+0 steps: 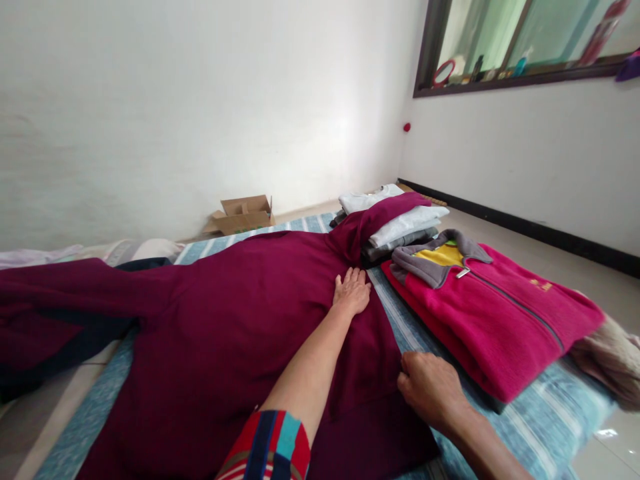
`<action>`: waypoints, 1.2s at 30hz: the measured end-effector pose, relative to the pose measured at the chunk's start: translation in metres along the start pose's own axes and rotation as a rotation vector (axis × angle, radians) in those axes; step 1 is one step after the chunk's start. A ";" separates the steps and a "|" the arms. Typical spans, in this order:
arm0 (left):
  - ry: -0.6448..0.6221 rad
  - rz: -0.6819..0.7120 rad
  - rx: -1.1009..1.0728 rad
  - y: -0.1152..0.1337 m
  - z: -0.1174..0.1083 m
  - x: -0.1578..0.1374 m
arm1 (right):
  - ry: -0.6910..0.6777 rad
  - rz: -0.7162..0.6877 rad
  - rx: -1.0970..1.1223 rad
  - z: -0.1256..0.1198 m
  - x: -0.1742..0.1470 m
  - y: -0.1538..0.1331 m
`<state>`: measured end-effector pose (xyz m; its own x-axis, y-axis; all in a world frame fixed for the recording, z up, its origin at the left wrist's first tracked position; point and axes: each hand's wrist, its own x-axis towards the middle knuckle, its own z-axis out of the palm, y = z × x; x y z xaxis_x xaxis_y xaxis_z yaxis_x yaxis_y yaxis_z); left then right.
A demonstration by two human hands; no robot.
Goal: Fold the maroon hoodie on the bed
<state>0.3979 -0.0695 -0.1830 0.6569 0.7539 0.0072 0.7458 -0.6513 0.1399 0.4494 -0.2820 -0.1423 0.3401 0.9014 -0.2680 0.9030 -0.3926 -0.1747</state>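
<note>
A maroon long-sleeved top (215,320) lies spread over a blue striped mattress (545,413). My left hand (353,291) rests flat on it, fingers stretched out, near the base of the far sleeve. That sleeve reaches across a stack of folded grey and white clothes (407,225). At the top's right edge, my right hand (430,387) is closed with its fingers pinching the cloth. Just beyond that hand lies a folded pink fleece jacket (520,307) with a grey collar and a zip. The other sleeve stretches left, out of view.
Dark cloth (75,347) lies under the left sleeve. An open cardboard box (245,215) stands by the white wall behind the mattress. A beige cloth (610,357) hangs at the mattress's right edge. A window ledge (500,79) with a mirror and bottles is at upper right.
</note>
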 end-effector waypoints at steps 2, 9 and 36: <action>0.002 -0.001 0.001 0.000 0.000 0.000 | 0.017 0.009 0.015 0.000 0.001 0.001; -0.002 0.001 -0.006 -0.001 0.002 0.001 | 0.093 0.055 0.198 0.001 0.001 0.022; -0.141 -0.078 -0.117 0.018 -0.006 -0.026 | 0.959 -0.612 -0.157 0.081 -0.009 0.017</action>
<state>0.3936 -0.0997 -0.1748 0.6129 0.7766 -0.1457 0.7824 -0.5707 0.2493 0.4398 -0.3118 -0.2197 -0.1677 0.7283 0.6644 0.9858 0.1253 0.1114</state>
